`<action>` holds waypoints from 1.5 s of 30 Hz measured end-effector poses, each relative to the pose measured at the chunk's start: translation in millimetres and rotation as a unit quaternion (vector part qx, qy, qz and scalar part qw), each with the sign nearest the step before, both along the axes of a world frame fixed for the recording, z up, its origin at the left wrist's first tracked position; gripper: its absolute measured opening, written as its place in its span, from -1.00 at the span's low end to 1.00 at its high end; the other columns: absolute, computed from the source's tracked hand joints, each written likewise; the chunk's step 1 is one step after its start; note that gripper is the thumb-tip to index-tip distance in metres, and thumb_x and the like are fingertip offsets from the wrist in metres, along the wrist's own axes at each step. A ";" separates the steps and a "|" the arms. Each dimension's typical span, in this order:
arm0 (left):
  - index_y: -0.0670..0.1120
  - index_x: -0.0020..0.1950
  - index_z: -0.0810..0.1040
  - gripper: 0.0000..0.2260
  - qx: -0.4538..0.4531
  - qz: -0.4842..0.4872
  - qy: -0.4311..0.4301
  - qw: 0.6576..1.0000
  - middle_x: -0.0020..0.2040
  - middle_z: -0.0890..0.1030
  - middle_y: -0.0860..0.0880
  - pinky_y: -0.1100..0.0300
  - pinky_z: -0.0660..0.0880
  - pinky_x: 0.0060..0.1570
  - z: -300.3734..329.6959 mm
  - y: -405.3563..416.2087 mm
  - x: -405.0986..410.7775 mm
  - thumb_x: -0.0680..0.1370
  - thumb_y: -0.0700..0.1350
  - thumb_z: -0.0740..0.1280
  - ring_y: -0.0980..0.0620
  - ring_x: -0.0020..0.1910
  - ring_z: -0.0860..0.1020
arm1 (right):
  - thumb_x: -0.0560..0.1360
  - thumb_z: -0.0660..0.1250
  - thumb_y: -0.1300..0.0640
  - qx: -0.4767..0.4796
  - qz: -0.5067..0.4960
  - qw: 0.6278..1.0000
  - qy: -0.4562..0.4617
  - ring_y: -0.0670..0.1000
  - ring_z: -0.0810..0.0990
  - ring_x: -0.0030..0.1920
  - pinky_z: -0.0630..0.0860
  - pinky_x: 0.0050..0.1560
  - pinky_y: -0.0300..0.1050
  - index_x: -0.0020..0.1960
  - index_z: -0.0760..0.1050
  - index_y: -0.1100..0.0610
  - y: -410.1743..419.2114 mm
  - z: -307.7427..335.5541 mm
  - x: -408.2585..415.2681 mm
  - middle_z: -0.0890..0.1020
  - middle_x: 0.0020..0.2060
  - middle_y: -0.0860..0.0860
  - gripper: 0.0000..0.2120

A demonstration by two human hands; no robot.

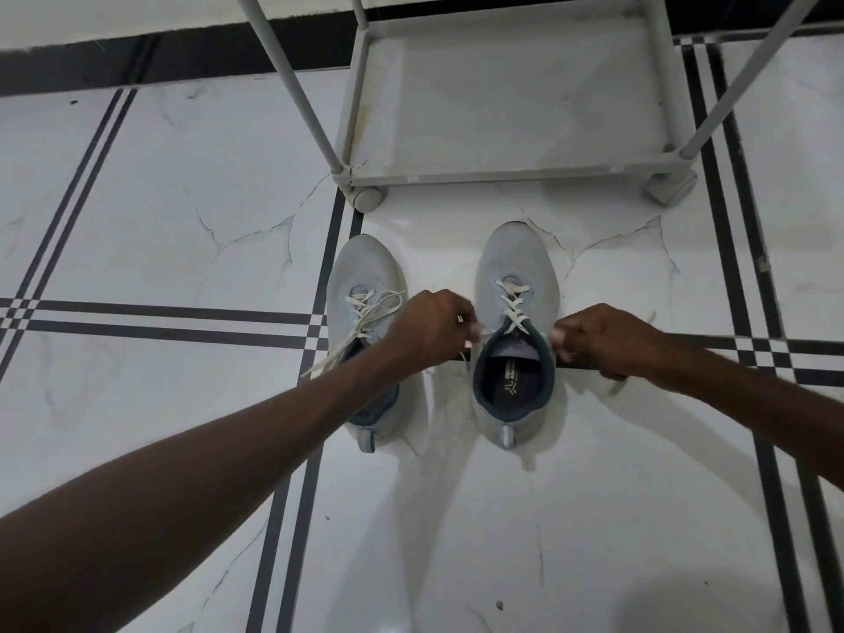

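Laces (512, 302) on right sneaker (514, 255) — soft, floppy, light. Pinched by the ends in left hand (434, 326) and right hand (603, 340).

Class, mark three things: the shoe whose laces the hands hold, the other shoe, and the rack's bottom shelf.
Shoe being laced (512, 258): head view, on its toe mesh.
Other shoe (365, 267): head view, on its toe mesh.
Rack's bottom shelf (502, 107): head view, on its bare middle.

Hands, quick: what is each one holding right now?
Left hand: pinching one end of the lace on the right-side shoe.
Right hand: pinching the same lace's other end.
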State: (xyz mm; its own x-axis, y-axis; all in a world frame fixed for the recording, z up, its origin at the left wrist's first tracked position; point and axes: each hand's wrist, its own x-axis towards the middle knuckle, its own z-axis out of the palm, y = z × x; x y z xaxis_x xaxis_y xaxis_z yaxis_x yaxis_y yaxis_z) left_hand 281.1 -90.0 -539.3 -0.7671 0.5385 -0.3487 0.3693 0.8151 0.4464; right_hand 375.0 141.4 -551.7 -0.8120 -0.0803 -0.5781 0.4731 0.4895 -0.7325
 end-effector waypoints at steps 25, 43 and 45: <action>-0.19 0.14 0.65 -0.81 0.313 0.117 -0.298 0.894 0.00 0.72 -0.12 0.18 0.58 0.02 36.0 45.8 -13.6 0.53 -0.23 0.40 0.05 -0.04 0.64 | 0.44 0.45 0.26 0.193 0.138 0.933 0.270 -0.20 0.54 -0.22 0.42 -0.19 -0.21 -0.12 0.67 0.04 5.5 107.0 -60.6 0.63 -0.23 -0.13 -0.87; -0.25 0.20 0.55 -0.78 0.289 0.145 -0.333 0.886 -0.15 0.65 -0.15 0.21 0.45 -0.30 41.2 29.7 -31.9 0.59 -0.20 0.32 0.09 -0.37 0.49 | 0.50 0.29 0.24 -0.038 -0.050 0.991 0.118 0.15 0.64 0.06 0.49 0.22 0.10 -0.12 0.69 0.06 -12.7 31.4 -44.1 0.72 -0.13 0.07 -0.79; -0.30 0.22 0.51 -0.76 0.289 0.137 -0.330 0.888 -0.10 0.67 -0.22 0.22 0.46 -0.33 42.5 26.6 -31.8 0.60 -0.20 0.31 0.07 -0.38 0.48 | 0.46 0.24 0.13 0.015 -0.044 0.984 0.173 0.20 0.63 -0.06 0.50 0.12 0.10 -0.21 0.68 0.12 -10.5 40.1 -43.7 0.70 -0.22 0.15 -0.76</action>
